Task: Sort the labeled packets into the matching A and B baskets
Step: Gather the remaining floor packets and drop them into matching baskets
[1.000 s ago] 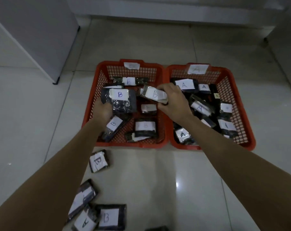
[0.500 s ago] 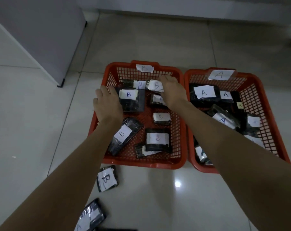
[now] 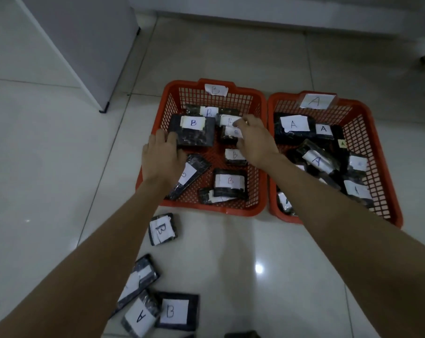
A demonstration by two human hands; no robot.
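Both hands over B basket (image 3: 261, 152). Left hand (image 3: 161, 158) flat, grip slack, beside large B packet (image 3: 193, 132). Right hand (image 3: 254, 140) apparently loose above small B packet (image 3: 228, 120), holding nothing.

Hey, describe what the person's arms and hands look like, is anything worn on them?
Both forearms are bare, with no sleeves in view. The left hand shows no glove, watch or band. The right hand is ungloved too; a small glint on one finger might be a ring, but it's too small to tell.
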